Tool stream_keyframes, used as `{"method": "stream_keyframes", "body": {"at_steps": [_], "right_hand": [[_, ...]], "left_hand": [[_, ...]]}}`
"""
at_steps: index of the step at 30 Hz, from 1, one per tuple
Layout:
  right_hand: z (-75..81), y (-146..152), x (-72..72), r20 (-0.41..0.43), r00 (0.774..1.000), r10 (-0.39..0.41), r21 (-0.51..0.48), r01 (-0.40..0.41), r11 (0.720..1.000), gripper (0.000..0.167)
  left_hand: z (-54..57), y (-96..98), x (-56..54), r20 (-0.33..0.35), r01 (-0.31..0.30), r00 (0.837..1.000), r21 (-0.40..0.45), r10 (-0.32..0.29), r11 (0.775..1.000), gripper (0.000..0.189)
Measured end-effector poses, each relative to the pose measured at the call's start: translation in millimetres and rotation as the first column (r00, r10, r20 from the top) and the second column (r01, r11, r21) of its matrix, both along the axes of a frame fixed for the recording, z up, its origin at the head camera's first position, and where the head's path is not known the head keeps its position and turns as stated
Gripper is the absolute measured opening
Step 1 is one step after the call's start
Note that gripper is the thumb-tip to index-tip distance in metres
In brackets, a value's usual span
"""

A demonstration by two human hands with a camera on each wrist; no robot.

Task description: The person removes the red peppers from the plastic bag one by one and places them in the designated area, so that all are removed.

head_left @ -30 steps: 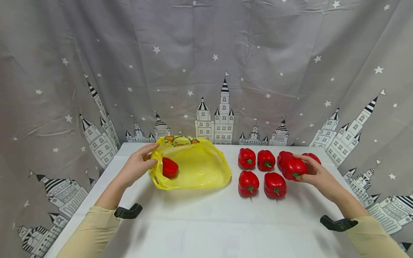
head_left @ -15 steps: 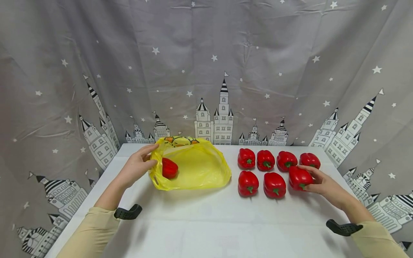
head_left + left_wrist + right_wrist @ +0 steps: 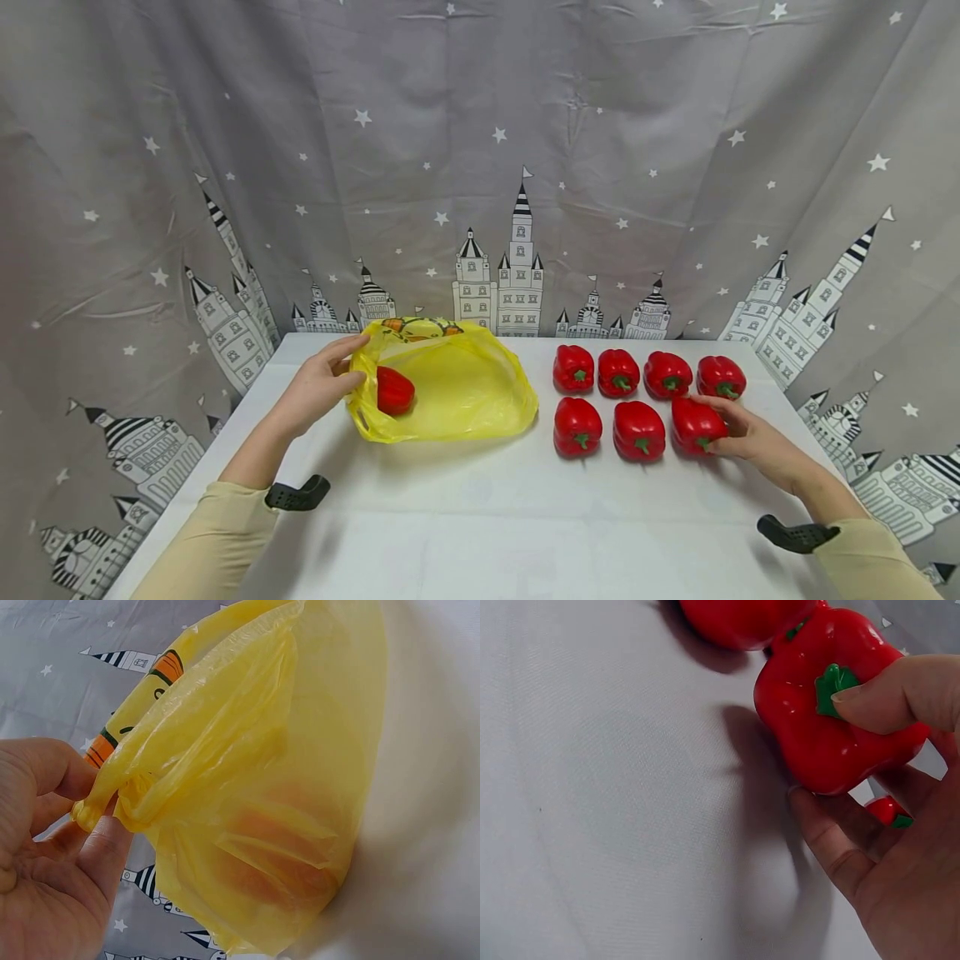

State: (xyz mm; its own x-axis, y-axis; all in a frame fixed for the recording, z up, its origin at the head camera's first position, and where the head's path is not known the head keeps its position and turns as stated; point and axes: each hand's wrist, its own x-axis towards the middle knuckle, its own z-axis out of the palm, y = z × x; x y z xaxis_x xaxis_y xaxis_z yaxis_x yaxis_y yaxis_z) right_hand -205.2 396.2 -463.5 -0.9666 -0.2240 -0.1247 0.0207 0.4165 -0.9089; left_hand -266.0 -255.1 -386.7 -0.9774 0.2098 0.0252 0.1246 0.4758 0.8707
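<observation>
My left hand [image 3: 318,387] pinches the gathered rim of a yellow plastic bag [image 3: 465,387], keeping its mouth spread. Inside the bag, near that hand, lies one red bell pepper [image 3: 394,391]; in the left wrist view it shows dimly through the plastic. With thumb and fingers my right hand [image 3: 761,442] holds another red bell pepper [image 3: 694,423] at the right end of the front row. The thumb presses by its green stem [image 3: 832,688] in the right wrist view. Beside it in that row sit two more peppers [image 3: 639,431].
Behind the front row stands a back row of several red peppers [image 3: 667,375]. All rest on a white-covered table [image 3: 480,517]. A grey curtain [image 3: 480,108] printed with castles hangs at the table's far edge.
My right hand has carried its pepper down and slightly right, from in front of the back row to the end of the front row. The left hand and bag stay put.
</observation>
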Motion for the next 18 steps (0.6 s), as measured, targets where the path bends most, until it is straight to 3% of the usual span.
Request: {"method": "stream_keyframes", "body": {"at_steps": [18], "right_hand": [[-2.7,0.4,-0.8,0.056,0.998,-0.002,0.027,0.001,1.0,0.084]], "left_hand": [[-1.8,0.8,-0.3,-0.004,-0.003,1.0,-0.004,0.003,1.0,0.067]]}}
